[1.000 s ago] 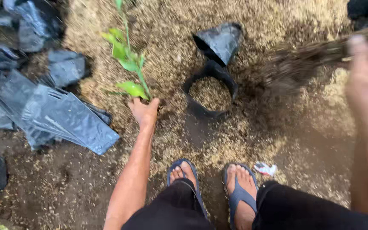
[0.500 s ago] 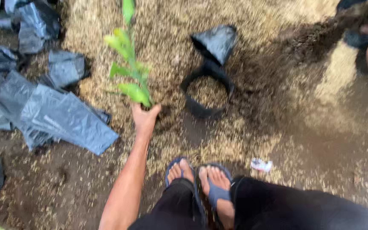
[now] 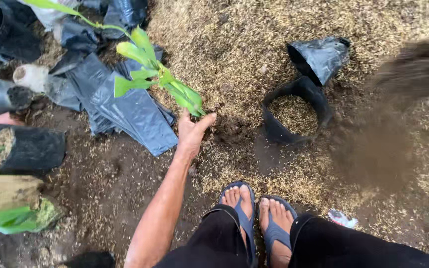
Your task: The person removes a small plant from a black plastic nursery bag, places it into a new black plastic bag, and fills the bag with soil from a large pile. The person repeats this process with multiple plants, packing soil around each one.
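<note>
My left hand [image 3: 192, 131] is closed around the base of a green seedling [image 3: 150, 74]. The seedling leans up and to the left over the ground. Its leaves are bright green, and its roots are hidden by my fingers. Right of the hand stands a short black grow bag [image 3: 274, 126], open at the top and filled with husk and soil mix. Another black bag [image 3: 319, 57] lies tipped just behind it, apparently empty. My right hand is out of view.
Flat black plastic bags [image 3: 130, 111] lie in a pile left of my hand. Filled black bags [image 3: 26, 149] and another plant sit along the left edge. My feet in blue sandals [image 3: 256, 223] stand on husk-strewn soil. A blurred brown streak [image 3: 418, 64] crosses the upper right.
The seedling, upright before, now tilts to the left in my left hand. My right hand has gone out of view at the right. The filled bags at the left have come into view.
</note>
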